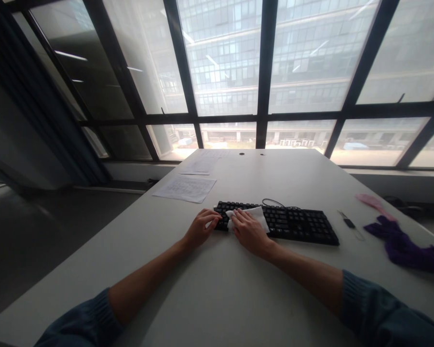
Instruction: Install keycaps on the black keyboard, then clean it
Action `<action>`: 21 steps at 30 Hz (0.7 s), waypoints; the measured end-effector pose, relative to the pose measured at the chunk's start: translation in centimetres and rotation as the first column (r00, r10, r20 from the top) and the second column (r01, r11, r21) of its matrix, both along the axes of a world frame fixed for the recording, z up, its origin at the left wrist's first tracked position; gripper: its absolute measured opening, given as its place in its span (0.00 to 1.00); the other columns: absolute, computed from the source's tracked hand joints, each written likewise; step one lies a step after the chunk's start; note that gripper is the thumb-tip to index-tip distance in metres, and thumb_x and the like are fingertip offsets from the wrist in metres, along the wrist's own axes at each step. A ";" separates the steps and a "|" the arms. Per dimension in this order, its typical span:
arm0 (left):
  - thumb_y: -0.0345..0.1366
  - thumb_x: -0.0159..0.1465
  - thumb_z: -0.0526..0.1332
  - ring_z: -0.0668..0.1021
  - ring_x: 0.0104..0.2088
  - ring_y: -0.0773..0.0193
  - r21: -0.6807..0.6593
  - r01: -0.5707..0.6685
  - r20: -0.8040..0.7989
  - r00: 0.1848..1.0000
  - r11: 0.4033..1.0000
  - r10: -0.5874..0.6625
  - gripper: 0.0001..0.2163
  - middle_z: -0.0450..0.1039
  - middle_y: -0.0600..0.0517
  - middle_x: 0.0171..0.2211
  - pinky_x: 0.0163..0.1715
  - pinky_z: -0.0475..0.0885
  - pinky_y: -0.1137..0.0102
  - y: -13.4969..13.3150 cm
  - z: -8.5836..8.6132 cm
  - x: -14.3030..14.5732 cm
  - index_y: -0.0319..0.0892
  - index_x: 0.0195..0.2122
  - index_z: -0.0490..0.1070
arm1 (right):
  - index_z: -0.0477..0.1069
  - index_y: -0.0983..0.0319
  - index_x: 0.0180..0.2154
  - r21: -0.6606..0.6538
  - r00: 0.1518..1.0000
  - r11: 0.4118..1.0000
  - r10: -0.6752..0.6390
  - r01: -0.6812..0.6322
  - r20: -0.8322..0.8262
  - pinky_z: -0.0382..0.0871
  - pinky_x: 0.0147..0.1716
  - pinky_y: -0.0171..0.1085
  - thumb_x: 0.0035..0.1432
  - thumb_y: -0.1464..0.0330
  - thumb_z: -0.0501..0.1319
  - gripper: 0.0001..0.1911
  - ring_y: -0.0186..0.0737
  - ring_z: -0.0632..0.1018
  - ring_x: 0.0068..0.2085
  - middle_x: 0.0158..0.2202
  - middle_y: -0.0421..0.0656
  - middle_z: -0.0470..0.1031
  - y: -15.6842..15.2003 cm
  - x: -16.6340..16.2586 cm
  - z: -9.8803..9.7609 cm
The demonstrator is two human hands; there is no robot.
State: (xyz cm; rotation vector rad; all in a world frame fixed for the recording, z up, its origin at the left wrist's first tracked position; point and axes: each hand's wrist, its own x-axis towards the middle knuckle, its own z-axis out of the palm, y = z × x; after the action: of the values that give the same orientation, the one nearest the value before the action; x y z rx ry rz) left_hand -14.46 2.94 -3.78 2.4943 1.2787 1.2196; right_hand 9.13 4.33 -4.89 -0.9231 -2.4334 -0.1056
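Note:
A black keyboard (296, 222) lies at a slant across the white table. At its left end is my left hand (201, 226), fingers bent and closed around the keyboard's corner, thumb along the near side. My right hand (249, 231) presses a white wipe (261, 217) onto the keys of the left half. The fingers lie close together over the wipe, which sticks out on both sides of them. Part of the keyboard is hidden under the wipe and the hand.
Printed sheets (185, 188) lie at the left edge of the table (275, 299). Right of the keyboard are a small dark object with a metal loop (349, 222), a purple cloth (401, 243) and a pink item (374, 203). A thin cable (273, 201) curls behind the keyboard. Windows stand beyond.

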 end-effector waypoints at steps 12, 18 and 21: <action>0.38 0.72 0.56 0.77 0.45 0.58 -0.019 -0.005 0.004 1.000 1.000 0.005 0.11 0.79 0.48 0.42 0.49 0.72 0.62 0.0 0.0 0.0 0.44 0.42 0.79 | 0.71 0.66 0.58 -0.012 1.000 1.000 0.018 -0.018 0.011 0.61 0.65 0.48 0.67 0.72 0.56 0.19 0.51 0.66 0.67 0.62 0.53 0.70 -0.1 0.0 0.3; 0.38 0.72 0.56 0.76 0.45 0.58 -0.028 -0.007 0.002 1.000 1.000 0.007 0.12 0.79 0.47 0.42 0.49 0.71 0.62 0.0 0.0 0.0 0.44 0.42 0.79 | 0.65 0.69 0.64 -0.035 0.999 0.999 0.016 -0.015 0.034 0.60 0.66 0.49 0.68 0.70 0.56 0.25 0.52 0.65 0.67 0.65 0.56 0.66 0.2 0.1 -0.2; 0.38 0.72 0.56 0.76 0.45 0.58 -0.026 -0.002 0.006 1.000 1.000 0.002 0.12 0.79 0.47 0.42 0.49 0.72 0.62 0.1 -0.1 -0.1 0.44 0.42 0.79 | 0.66 0.69 0.63 -0.036 0.999 0.999 0.018 -0.017 0.028 0.60 0.65 0.48 0.67 0.70 0.56 0.24 0.52 0.66 0.66 0.64 0.55 0.68 0.1 0.1 0.0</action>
State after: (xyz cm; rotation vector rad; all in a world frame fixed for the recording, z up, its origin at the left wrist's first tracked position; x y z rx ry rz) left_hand -14.56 3.02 -3.92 2.4696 1.2877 1.2023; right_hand 9.23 4.41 -4.87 -0.9219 -2.4766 -0.0696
